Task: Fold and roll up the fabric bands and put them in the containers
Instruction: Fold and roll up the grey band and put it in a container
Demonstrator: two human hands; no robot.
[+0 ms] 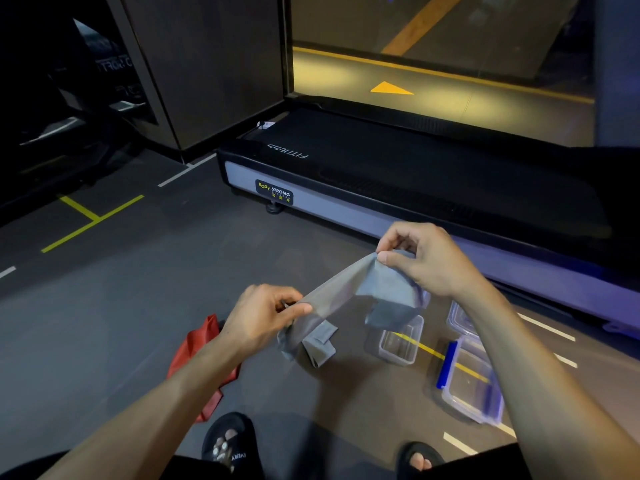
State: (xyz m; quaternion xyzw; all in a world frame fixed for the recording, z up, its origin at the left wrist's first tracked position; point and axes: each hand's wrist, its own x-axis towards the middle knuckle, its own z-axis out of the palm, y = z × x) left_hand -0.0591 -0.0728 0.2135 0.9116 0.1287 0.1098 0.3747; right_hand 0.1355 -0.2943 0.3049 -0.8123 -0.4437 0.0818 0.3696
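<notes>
Grey band (349, 292) at frame center, stretched in the air, pinched by left hand (258, 317) and right hand (426, 261) fingers. Clear containers (398, 344) on floor, lower right. "BODY STRONG" and "FITNESS" read on treadmill (381, 168); "EVERY" on slide (230, 441).

Treadmill (346, 161): "FITNESS" on deck, "BODY STRONG" on label (274, 195). Slipper (230, 441): "EVERY".

The scene is dim, the upper left corner nearly black. Warm yellow light pools on the ground beyond the glass (433, 46) far above the fingers. A cold bluish glow edges the treadmill (381, 168) to their right. The forearms look softly blurred. Straight floor lines bow toward the edges, wide-angle distortion.
</notes>
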